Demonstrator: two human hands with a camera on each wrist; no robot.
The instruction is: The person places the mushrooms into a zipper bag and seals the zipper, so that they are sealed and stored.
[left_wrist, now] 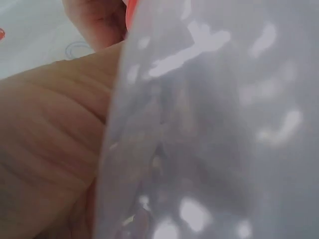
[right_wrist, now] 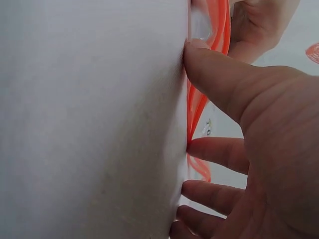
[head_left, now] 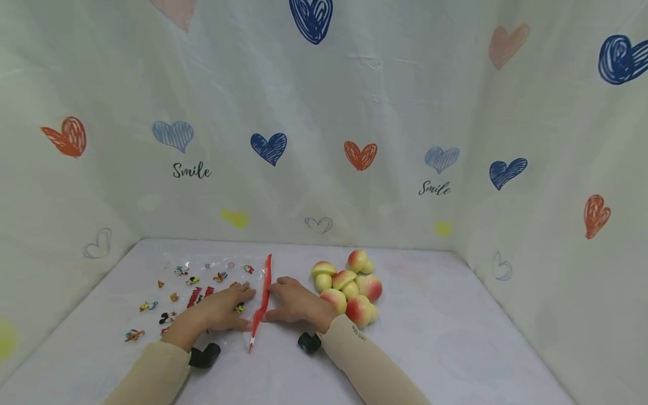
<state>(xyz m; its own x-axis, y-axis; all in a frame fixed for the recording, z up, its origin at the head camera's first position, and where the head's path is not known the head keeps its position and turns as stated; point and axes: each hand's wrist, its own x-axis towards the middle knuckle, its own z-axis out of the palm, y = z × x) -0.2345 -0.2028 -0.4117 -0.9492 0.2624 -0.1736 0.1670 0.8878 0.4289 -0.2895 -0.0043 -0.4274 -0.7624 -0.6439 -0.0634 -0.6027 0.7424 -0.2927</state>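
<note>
A clear plastic bag [head_left: 174,312] with small cartoon figures printed on it lies flat on the table, its red zip edge [head_left: 265,287] running along the right side. My left hand [head_left: 220,309] rests on the bag just left of that edge, fingers spread. On the other side, my right hand [head_left: 293,304] touches the red edge. Seen from the right wrist, the thumb and fingers [right_wrist: 214,196] are apart, their tips against the table along the red strip [right_wrist: 198,99]. Shiny plastic [left_wrist: 199,124] hides most of the left fingers in the left wrist view.
Several yellow-and-red mushroom-shaped pieces [head_left: 359,309] sit in a cluster right of my right hand. A white cloth [head_left: 455,349] covers the table. Curtains with printed hearts [head_left: 324,185] hang behind it and at both sides.
</note>
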